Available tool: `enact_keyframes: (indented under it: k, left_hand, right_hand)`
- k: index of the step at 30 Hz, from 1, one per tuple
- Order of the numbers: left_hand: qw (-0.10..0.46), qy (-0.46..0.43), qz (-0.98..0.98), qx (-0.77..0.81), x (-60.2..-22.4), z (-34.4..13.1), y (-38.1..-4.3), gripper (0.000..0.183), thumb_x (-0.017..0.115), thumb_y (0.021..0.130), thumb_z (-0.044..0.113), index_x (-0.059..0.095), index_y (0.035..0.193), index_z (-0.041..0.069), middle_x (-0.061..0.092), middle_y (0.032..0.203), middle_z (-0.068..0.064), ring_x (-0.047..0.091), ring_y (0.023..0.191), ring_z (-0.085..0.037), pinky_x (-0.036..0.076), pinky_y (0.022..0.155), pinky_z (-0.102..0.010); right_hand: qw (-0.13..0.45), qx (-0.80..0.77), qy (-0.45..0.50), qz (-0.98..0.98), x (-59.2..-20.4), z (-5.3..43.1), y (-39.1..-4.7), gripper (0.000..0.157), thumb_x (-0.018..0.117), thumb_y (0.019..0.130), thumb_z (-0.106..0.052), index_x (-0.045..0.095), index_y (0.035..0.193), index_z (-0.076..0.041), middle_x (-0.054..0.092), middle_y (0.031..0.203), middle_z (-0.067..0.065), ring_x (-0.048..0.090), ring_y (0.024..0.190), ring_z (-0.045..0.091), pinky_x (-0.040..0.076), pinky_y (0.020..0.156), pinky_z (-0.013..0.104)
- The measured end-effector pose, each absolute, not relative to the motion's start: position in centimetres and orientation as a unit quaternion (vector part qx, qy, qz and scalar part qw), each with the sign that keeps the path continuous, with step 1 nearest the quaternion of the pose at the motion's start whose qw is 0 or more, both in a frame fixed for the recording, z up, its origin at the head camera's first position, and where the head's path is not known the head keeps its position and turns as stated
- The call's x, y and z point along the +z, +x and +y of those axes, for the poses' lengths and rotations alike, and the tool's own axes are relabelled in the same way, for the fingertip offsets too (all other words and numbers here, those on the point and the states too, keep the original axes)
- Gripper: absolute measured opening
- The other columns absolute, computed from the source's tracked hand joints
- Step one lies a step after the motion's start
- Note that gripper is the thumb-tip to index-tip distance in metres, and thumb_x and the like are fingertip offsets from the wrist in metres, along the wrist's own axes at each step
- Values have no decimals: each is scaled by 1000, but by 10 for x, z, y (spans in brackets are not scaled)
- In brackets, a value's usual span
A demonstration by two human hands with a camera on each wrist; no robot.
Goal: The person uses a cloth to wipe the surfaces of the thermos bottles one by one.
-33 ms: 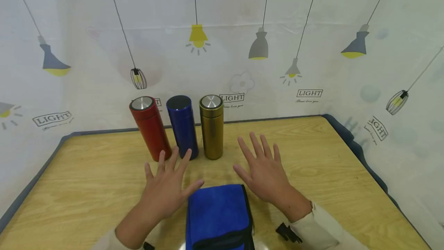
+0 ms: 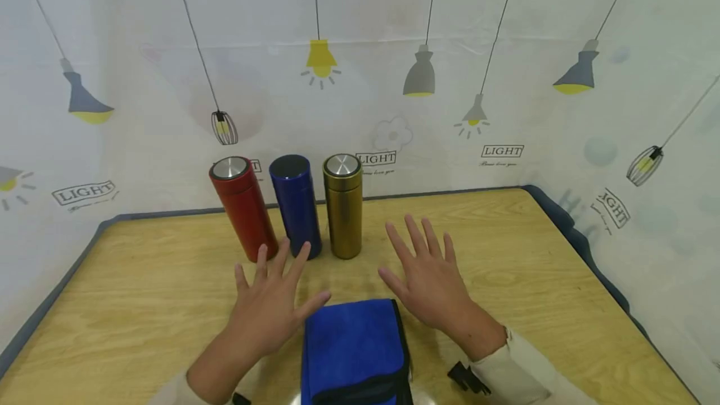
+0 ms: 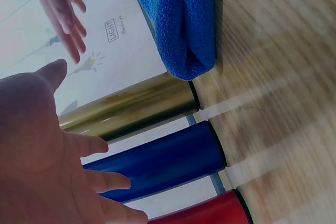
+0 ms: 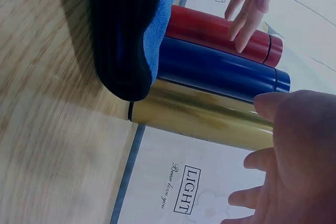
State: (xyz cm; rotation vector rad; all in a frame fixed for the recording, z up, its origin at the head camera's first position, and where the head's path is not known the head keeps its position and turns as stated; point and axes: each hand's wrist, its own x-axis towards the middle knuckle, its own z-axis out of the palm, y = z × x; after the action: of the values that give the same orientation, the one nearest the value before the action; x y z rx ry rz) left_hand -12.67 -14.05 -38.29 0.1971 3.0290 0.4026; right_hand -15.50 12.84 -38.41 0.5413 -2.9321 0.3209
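Observation:
Both hands hover over the table with fingers spread and nothing held. My left hand (image 2: 267, 314) is at the left of a folded blue towel (image 2: 354, 342) with black edging, its thumb overlapping the towel's far corner in the head view. To the towel's right is my right hand (image 2: 430, 289), palm facing down and forward. Beyond the hands three thermos bottles stand upright in a row: a red one (image 2: 242, 211), a blue one (image 2: 296, 208) and a gold one (image 2: 344, 211). The left fingertips overlap the feet of the red and blue bottles in that view.
The light wooden table (image 2: 140, 286) has a dark border along its far and side edges. Behind it hangs a white backdrop (image 2: 360, 11) printed with lamps and the word LIGHT. A black strap end (image 2: 468, 379) shows by the right sleeve (image 2: 517, 370).

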Motion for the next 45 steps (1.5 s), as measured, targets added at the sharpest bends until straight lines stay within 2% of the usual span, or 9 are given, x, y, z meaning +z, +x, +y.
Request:
enact_keyframes:
  k: [10,14,18,21,26,31,36,40,45]
  left_hand:
    - [26,69,990,124,-380,-144,-122,97,24,83,91,20,160,32,15,168,-13,5,153,-48,4,110,-81]
    - [-37,85,988,123,-377,-148,-123,88,34,89,83,35,156,25,35,160,-15,30,148,-43,28,110,-74]
    - [-164,70,967,182,-375,-159,-126,56,63,92,56,62,126,11,61,124,-14,58,116,-34,51,92,-55]
    - [-268,52,930,247,-371,-171,-134,43,77,87,37,60,112,6,57,107,-15,53,102,-34,45,87,-49]
    - [-361,38,879,310,-354,-194,-164,70,79,84,27,41,138,3,45,136,-22,39,128,-37,33,99,-59]
    - [-333,6,863,380,-349,-207,-190,94,78,85,32,19,157,17,23,160,-14,21,149,-29,24,117,-63]
    - [-244,-33,834,493,-349,-211,-207,116,80,82,41,-5,160,30,6,167,-5,13,154,-28,25,119,-64]
    - [-201,-43,811,549,-354,-208,-220,120,81,82,40,-11,158,34,8,167,-6,19,152,-30,32,117,-60]
    - [-200,-41,795,571,-355,-207,-230,118,81,83,33,-10,158,34,17,164,-7,29,148,-27,35,117,-54]
  right_hand:
    - [73,110,199,-971,-380,124,-142,66,49,102,-51,29,159,-25,18,167,13,14,153,42,17,117,71]
    - [77,114,239,-961,-380,117,-127,66,54,99,-53,37,155,-24,26,164,13,21,152,41,22,118,67]
    - [49,94,325,-940,-388,106,-104,69,50,97,-61,41,153,-23,33,161,11,30,149,39,29,117,63]
    - [8,59,402,-914,-397,99,-89,75,43,96,-70,37,155,-25,35,161,9,34,147,37,37,113,60]
    - [-62,-6,451,-890,-405,90,-83,95,45,84,-83,21,160,-31,27,165,5,31,149,34,42,109,60]
    - [-130,-18,442,-887,-414,85,-84,99,45,82,-86,12,160,-35,22,166,4,30,150,35,43,108,60]
    - [-133,-16,448,-884,-420,81,-83,94,39,86,-84,15,161,-33,30,163,7,39,145,36,48,103,59]
    - [-103,-15,463,-880,-426,83,-82,90,33,90,-82,20,160,-28,36,160,8,44,141,37,51,98,58]
    - [-32,-31,481,-876,-431,86,-83,88,30,92,-80,27,159,-23,43,156,8,51,136,34,55,93,52]
